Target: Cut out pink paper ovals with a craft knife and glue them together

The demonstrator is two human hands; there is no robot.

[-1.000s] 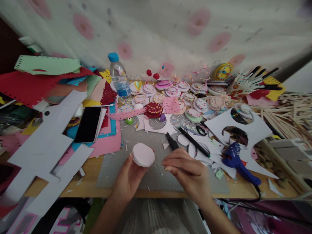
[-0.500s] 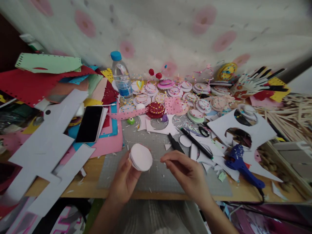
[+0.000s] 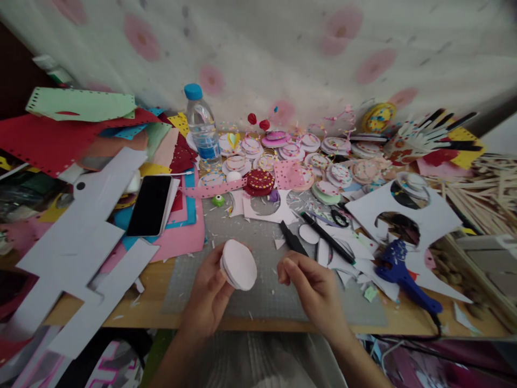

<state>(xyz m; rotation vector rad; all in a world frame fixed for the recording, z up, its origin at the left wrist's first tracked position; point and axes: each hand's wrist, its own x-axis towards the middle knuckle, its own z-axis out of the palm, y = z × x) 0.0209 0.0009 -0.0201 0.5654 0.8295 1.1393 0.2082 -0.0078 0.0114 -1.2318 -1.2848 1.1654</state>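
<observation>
Left hand (image 3: 209,293) grips white disc stack (image 3: 241,265) by its edge, tilted above grey mat (image 3: 262,310). Right hand (image 3: 312,285) apart, fingers curled; cannot tell if anything is pinched. Step, judged: checking or tidying rim. Next move calls for steady left grip.

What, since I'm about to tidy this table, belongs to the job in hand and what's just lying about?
Probably the job's:
- layered white disc, held in the left hand
- gray cutting mat, beneath both hands

Probably just lying about:
- phone
- water bottle
- little green figure
</observation>
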